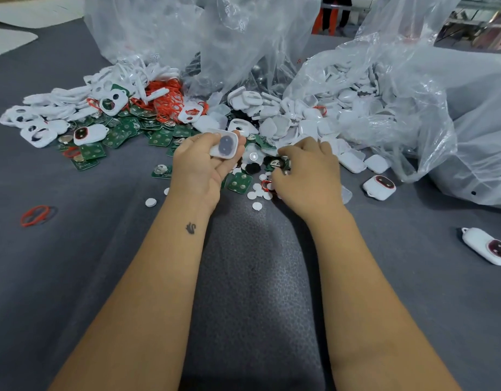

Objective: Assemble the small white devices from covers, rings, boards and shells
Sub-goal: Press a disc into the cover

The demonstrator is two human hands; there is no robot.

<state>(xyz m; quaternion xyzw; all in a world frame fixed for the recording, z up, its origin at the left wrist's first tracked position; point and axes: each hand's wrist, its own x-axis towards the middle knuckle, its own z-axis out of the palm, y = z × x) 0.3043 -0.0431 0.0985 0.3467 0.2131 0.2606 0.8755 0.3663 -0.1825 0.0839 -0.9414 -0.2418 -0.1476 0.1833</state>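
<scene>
Progress looks early: three finished devices (379, 187) lie on the counter (74, 263), two right, one left, against heaps of loose covers (40, 128), green boards (125, 134), red rings (167, 100) and shells (308, 125) spilling from bags (398, 88). Left hand (200, 167) pinches a white cover (224, 146) between thumb and fingers, above the boards. Right hand (308, 176), fingers curled, digs among small discs (257, 206) and boards; whether it holds anything, cannot tell.

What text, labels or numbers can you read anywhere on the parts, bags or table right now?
None can be read.
Green boards: pale marks only, too small to read.
Dark round piece by the right hand: a pale mark, too blurred to tell.
Plastic bags: faint red print, illegible.
White cover in the left hand: no text visible.
</scene>
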